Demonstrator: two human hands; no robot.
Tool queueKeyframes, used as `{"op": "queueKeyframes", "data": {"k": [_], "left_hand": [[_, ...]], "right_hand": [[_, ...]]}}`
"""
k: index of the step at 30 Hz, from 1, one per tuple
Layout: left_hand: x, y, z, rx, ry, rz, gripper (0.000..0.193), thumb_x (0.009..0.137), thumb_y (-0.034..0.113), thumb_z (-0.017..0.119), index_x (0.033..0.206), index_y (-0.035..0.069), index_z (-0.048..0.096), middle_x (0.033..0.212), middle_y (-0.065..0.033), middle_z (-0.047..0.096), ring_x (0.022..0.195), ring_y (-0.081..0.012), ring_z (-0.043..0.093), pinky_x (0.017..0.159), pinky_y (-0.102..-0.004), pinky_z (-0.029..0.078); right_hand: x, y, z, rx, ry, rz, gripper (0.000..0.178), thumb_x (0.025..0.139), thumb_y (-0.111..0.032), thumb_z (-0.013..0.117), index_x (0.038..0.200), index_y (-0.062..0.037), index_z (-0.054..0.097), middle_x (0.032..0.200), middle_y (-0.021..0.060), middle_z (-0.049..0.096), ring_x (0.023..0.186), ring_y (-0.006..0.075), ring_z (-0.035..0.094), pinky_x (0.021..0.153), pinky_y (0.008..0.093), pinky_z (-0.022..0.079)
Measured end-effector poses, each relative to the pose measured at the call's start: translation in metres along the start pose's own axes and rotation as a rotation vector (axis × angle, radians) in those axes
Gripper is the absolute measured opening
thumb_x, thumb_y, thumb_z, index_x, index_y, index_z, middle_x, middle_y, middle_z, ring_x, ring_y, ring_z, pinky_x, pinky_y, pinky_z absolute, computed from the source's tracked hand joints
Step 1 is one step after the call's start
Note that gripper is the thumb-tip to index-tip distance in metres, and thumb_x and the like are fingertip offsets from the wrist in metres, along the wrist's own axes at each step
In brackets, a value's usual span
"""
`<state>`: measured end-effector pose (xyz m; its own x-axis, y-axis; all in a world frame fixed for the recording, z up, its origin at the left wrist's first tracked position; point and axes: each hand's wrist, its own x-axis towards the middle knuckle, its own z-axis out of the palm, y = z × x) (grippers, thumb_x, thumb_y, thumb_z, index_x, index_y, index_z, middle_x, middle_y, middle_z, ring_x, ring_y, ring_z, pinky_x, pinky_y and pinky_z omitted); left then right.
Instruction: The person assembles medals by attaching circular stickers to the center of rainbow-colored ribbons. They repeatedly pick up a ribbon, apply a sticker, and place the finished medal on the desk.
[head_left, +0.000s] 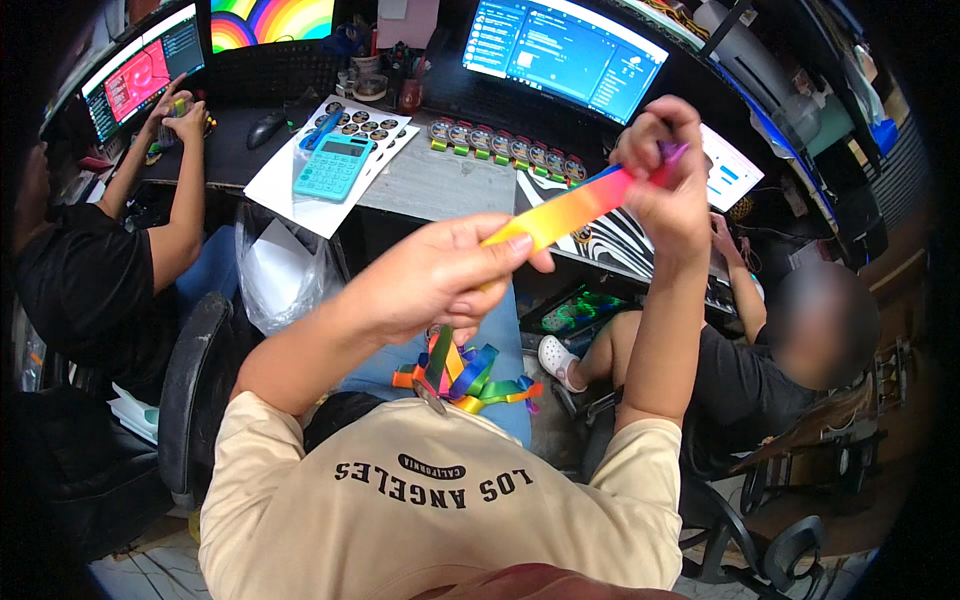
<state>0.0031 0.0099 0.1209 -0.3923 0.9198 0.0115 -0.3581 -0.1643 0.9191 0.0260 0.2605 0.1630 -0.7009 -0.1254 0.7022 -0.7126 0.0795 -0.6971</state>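
Note:
A rainbow ribbon (572, 208) is stretched between my two hands, running yellow through orange to pink and purple. My left hand (455, 262) pinches its yellow end between thumb and fingers. Higher up on the right, my right hand (668, 175) grips the pink and purple end with bent fingers. Below, a tangle of multicoloured ribbons (478, 376) rests on my lap, over blue jeans. A dark, flat metal-looking piece lies among them, partly covered, and I cannot make out its kind.
A row of round badges with ribbon tabs (508, 150) lies on the grey desk. Left of it, a turquoise calculator (333, 168) sits on white sticker sheets (290, 198). Monitors (563, 55) line the back. A person (110, 240) works at left; another (760, 360) sits close at right.

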Motion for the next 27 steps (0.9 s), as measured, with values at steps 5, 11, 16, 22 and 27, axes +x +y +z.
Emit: {"op": "queueKeyframes", "data": {"k": [5, 11, 16, 22, 27], "left_hand": [[-0.015, 0.014, 0.001, 0.066, 0.047, 0.032, 0.030, 0.102, 0.030, 0.045, 0.100, 0.002, 0.055, 0.048, 0.0015, 0.044, 0.036, -0.0047, 0.038, 0.045, -0.0207, 0.046], [-0.034, 0.022, -0.002, 0.088, 0.022, 0.020, 0.030, 0.103, 0.028, 0.043, 0.100, 0.000, 0.056, 0.049, 0.0014, 0.044, 0.036, -0.0046, 0.038, 0.043, -0.0213, 0.045], [-0.034, 0.023, -0.010, -0.009, 0.043, 0.017, 0.033, 0.102, 0.030, 0.046, 0.105, -0.001, 0.057, 0.049, 0.0029, 0.044, 0.037, -0.0045, 0.037, 0.041, -0.0195, 0.039], [-0.039, 0.023, -0.010, -0.012, 0.043, 0.001, 0.033, 0.102, 0.030, 0.046, 0.105, -0.001, 0.057, 0.049, 0.0030, 0.043, 0.036, -0.0042, 0.036, 0.040, -0.0193, 0.037], [-0.038, 0.019, -0.004, 0.021, 0.037, -0.041, 0.031, 0.102, 0.029, 0.047, 0.103, -0.001, 0.057, 0.049, 0.0029, 0.042, 0.036, -0.0048, 0.036, 0.039, -0.0204, 0.038]], "right_hand": [[-0.047, 0.022, 0.009, -0.641, -0.151, -0.056, 0.041, 0.063, -0.001, 0.079, 0.098, -0.0070, 0.060, 0.089, 0.0023, 0.056, 0.071, 0.0113, 0.049, 0.062, 0.0242, 0.040], [-0.092, 0.052, 0.038, -0.272, 0.055, -0.201, 0.037, 0.067, 0.012, 0.076, 0.095, -0.0046, 0.059, 0.093, 0.0127, 0.067, 0.072, 0.0144, 0.058, 0.060, 0.0242, 0.045], [-0.105, 0.055, 0.051, -0.450, 0.050, -0.367, 0.036, 0.065, 0.009, 0.078, 0.094, -0.0055, 0.061, 0.090, 0.0152, 0.069, 0.078, 0.0252, 0.068, 0.067, 0.0306, 0.054], [-0.104, 0.041, 0.052, -0.668, 0.034, -0.330, 0.036, 0.062, 0.006, 0.080, 0.094, -0.0048, 0.067, 0.091, 0.0130, 0.069, 0.077, 0.0218, 0.067, 0.064, 0.0263, 0.052], [-0.103, 0.045, 0.054, -0.540, 0.104, -0.224, 0.034, 0.064, 0.007, 0.080, 0.092, -0.0022, 0.065, 0.090, 0.0128, 0.067, 0.072, 0.0182, 0.063, 0.062, 0.0265, 0.050]]}}
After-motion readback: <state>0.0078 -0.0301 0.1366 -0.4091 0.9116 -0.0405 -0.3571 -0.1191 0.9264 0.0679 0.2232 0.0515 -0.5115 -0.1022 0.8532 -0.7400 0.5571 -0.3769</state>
